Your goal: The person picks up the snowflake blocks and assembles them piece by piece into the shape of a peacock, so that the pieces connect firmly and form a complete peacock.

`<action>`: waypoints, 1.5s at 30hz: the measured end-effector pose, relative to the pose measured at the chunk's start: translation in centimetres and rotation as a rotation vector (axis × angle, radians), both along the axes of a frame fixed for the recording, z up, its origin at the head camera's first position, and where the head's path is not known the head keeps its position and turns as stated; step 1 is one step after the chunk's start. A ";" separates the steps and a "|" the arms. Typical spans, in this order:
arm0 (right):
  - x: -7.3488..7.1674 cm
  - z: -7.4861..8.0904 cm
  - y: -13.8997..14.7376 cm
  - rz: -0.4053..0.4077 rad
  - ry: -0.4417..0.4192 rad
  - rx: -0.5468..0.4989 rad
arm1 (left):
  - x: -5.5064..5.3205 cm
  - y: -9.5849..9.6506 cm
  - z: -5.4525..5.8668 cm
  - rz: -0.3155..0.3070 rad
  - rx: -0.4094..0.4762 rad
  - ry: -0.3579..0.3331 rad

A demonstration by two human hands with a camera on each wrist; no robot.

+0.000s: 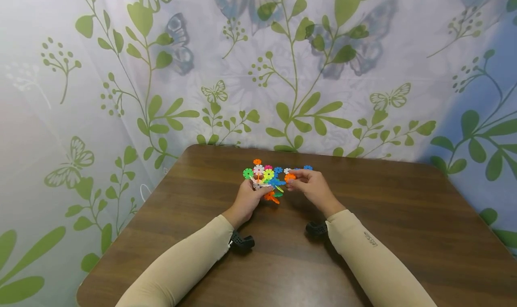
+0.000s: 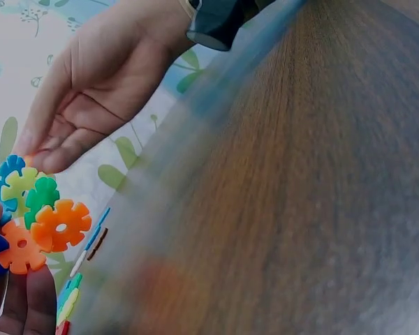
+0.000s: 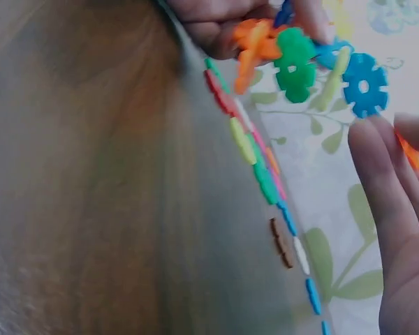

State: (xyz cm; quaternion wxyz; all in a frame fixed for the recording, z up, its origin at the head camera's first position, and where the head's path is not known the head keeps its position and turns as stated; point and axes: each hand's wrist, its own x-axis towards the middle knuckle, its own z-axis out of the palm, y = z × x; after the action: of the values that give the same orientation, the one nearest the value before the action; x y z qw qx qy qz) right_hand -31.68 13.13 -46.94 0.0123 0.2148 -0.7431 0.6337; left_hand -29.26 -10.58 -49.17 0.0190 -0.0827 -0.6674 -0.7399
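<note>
My left hand (image 1: pixel 247 198) grips a cluster of interlocked flower-shaped plastic discs (image 2: pixel 59 225), with orange, green, yellow and blue pieces showing. My right hand (image 1: pixel 317 191) pinches a single orange disc (image 1: pixel 289 177) between thumb and fingers, just right of the cluster. In the right wrist view, the thumb and fingers meet on that orange disc (image 3: pixel 410 151), only a sliver of which shows. A blue disc (image 3: pixel 364 85) at the cluster's end lies very close to the right fingertips; whether they touch is unclear. Fingers of the left hand hide part of the cluster.
Loose discs lie flat on the brown table (image 1: pixel 194 199) beyond the hands, among them a green one (image 1: pixel 248 173), a white one (image 1: pixel 259 168) and a blue one (image 1: pixel 308 168). A patterned curtain (image 1: pixel 258 114) hangs behind the table's far edge. Black devices (image 1: pixel 242 243) sit at both wrists.
</note>
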 end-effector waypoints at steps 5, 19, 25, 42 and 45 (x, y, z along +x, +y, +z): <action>0.1 0.6 0.4 0.053 -0.036 0.018 | 0.0 -0.1 -0.1 -0.010 -0.018 0.016; 0.6 1.5 0.2 0.102 -0.011 0.183 | 0.4 -0.1 0.0 0.009 -0.311 0.176; 0.8 1.4 -0.1 0.098 0.017 0.182 | 0.6 0.0 -0.2 0.023 -0.362 0.251; 1.2 0.2 -1.4 0.029 0.045 0.103 | 0.9 0.2 0.2 0.071 -0.297 0.406; 1.2 0.5 -1.7 -0.007 0.048 0.079 | 0.7 0.3 0.3 0.061 -0.251 0.343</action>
State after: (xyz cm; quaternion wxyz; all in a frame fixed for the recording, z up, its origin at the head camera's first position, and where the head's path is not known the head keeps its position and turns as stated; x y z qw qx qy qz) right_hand -30.49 11.45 -46.48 0.0240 0.2278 -0.7677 0.5984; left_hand -28.57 -10.23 -48.90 0.1441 -0.1890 -0.7433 -0.6253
